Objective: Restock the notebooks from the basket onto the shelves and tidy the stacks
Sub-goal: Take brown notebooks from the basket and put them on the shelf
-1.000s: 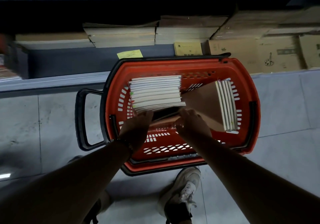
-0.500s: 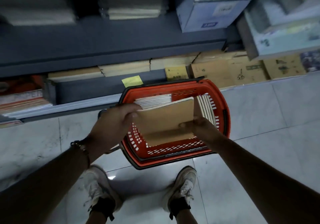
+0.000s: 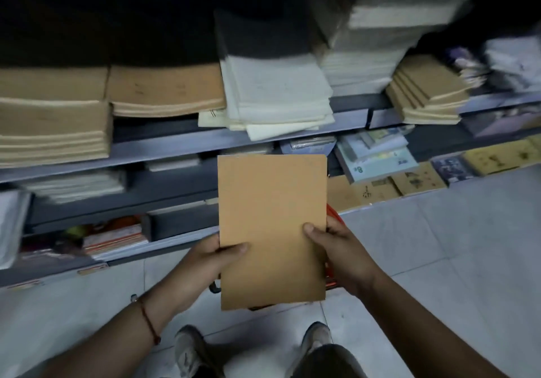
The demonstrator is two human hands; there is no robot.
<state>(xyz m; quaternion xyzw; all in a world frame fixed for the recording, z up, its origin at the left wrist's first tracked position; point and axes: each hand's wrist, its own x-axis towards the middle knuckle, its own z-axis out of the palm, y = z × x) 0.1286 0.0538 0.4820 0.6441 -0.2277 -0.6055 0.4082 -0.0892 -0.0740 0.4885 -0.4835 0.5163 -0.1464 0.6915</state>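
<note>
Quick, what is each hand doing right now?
Left hand: grips the brown notebook at its lower left edge, thumb on the cover.
Right hand: grips the same notebook at its right edge, thumb on the cover.

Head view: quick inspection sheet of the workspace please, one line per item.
Surface: grey tiled floor in front of the shelves.
Job's things: kraft notebook held up over the red basket, which is mostly hidden; kraft stacks on the shelf.
Clutter: white stack fanned unevenly, overhanging the shelf edge.
Grip: left hand and right hand each pinch the notebook's side edges, thumbs on the cover.
Cables: nothing seen.
Surroundings: dim aisle; shoes below.
</note>
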